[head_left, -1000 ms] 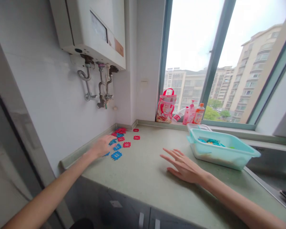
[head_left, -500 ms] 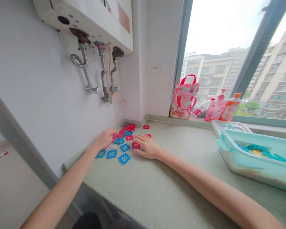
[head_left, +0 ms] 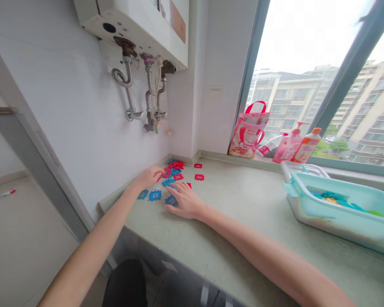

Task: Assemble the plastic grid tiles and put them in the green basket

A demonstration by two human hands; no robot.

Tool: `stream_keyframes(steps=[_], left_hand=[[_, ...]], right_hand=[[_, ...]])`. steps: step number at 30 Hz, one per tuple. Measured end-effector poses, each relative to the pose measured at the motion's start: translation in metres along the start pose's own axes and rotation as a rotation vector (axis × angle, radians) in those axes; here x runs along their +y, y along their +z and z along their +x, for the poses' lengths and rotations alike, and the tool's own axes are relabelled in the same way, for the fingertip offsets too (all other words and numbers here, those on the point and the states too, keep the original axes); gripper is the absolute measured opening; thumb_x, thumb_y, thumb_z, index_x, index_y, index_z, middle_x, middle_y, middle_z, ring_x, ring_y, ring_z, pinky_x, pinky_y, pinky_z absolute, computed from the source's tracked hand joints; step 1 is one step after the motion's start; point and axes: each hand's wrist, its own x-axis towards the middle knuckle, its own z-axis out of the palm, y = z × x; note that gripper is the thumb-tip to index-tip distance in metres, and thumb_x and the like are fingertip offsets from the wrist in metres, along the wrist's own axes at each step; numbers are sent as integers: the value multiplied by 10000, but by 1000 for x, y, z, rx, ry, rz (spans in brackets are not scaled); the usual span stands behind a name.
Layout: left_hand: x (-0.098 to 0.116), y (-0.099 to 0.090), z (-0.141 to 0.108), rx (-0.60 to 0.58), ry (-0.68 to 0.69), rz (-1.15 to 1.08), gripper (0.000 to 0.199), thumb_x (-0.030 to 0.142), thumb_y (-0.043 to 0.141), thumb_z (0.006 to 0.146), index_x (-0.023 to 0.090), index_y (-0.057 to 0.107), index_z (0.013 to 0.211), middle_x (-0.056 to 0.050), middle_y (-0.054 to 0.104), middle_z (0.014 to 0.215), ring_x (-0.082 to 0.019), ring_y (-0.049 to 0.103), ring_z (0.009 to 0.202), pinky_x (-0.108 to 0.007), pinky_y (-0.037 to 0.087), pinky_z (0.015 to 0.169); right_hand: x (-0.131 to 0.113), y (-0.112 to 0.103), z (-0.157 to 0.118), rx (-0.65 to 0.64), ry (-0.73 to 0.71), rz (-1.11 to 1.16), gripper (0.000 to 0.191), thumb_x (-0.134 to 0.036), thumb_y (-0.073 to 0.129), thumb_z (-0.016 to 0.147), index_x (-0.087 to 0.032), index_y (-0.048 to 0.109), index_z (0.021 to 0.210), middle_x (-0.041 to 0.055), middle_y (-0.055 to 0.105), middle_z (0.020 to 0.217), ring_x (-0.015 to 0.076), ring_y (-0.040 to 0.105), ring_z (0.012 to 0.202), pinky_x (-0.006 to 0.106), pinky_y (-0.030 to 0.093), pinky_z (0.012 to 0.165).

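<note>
Several flat, notched plastic building tiles with window-like holes lie in the counter's corner. A blue tile (head_left: 155, 195) and a white tile (head_left: 156, 186) lie between my hands. My left hand (head_left: 149, 177) reaches in from the wall side, fingers slightly bent and apart at the edge of the red and blue pile (head_left: 176, 165). My right hand (head_left: 187, 201) hovers low with fingers spread, partly covering another blue tile (head_left: 170, 201); whether it touches that tile is unclear. Beyond it, a red tile (head_left: 199, 177) and a second red tile (head_left: 197, 166) lie apart from the pile.
On the right stands a turquoise tub (head_left: 339, 221) with colourful pieces inside. Along the windowsill are a pink bag (head_left: 248, 134), a pump bottle (head_left: 289, 145) and an orange-capped bottle (head_left: 307, 146). A white wall heater (head_left: 141, 32) with pipes hangs above the counter (head_left: 230, 243).
My right hand has moved left and nearer, from a red tile to over a blue one, uncovering a red tile behind. My left hand stays by the pile. The camera view has shifted slightly.
</note>
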Motion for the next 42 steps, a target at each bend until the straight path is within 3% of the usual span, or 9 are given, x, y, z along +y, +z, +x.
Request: stream_keyframes(steps=[7, 11, 15, 19, 25, 30, 35, 38, 42], left_hand=[[55, -14, -98, 212, -192, 222, 313, 312, 457, 1018, 226, 746, 1101, -102, 776, 1152, -298, 703, 1106, -434, 540, 1012], [67, -9, -136, 118, -198, 109, 325, 345, 538, 983, 228, 695, 1243, -110, 742, 1265, -310, 683, 1198, -463, 531, 1065], [72, -13, -144, 57, -210, 10, 369, 284, 564, 942, 241, 642, 1299, -90, 723, 1310, -289, 683, 1215, -441, 531, 1076], [96, -19, -157, 29, -134, -70, 347, 258, 617, 900, 254, 674, 1243, -72, 743, 1273, -280, 694, 1191, -421, 548, 1056], [166, -10, -168, -118, 66, -281, 359, 238, 624, 931, 311, 711, 1272, -41, 743, 1309, -245, 688, 1231, -397, 545, 1095], [218, 14, -135, -303, 298, -380, 371, 246, 676, 915, 324, 720, 1275, -34, 696, 1412, -251, 644, 1319, -420, 472, 1179], [236, 23, -54, -541, 528, -466, 376, 278, 696, 914, 319, 724, 1287, -28, 682, 1435, -249, 667, 1285, -384, 492, 1129], [205, 23, 20, -417, 533, -349, 308, 325, 596, 976, 277, 745, 1242, -50, 719, 1371, -249, 678, 1245, -393, 486, 1119], [120, 27, 97, -141, 343, -11, 311, 286, 516, 957, 235, 793, 1089, -66, 789, 1141, -271, 688, 1108, -421, 497, 1071]], right_hand=[[-6, 14, 25, -62, 97, -30, 812, -641, 538, 1001, -139, 377, 1619, 225, 324, 1690, 398, 285, 1568, 597, 240, 1267], [-9, 27, 58, -128, 127, 1, 665, -546, 467, 1065, -208, 371, 1630, 181, 355, 1685, 369, 305, 1564, 612, 265, 1248], [-23, 41, 66, -188, 98, -2, 467, -450, 458, 1083, -229, 574, 1479, 148, 549, 1547, 356, 435, 1474, 636, 319, 1205], [-41, 30, 28, -171, 52, 54, 464, -410, 481, 1074, -192, 573, 1474, 144, 560, 1547, 352, 440, 1475, 616, 343, 1206], [-45, -43, -79, -225, 74, 159, 485, -370, 491, 1075, -221, 549, 1533, 110, 501, 1613, 327, 371, 1550, 590, 305, 1268], [-8, -104, -168, -202, 183, 236, 404, -368, 419, 1115, -286, 671, 1420, 69, 625, 1503, 261, 455, 1508, 562, 327, 1272], [21, -138, -217, -57, 357, 218, 362, -432, 505, 1081, -256, 820, 1108, 96, 785, 1220, 300, 574, 1405, 556, 469, 1167], [26, -143, -214, 37, 400, 116, 304, -382, 540, 1065, -257, 813, 1114, 110, 779, 1211, 292, 655, 1299, 516, 534, 1087], [26, -139, -203, 88, 380, -75, 229, -354, 647, 1010, -271, 797, 1161, 101, 779, 1176, 306, 655, 1239, 533, 533, 1060]])
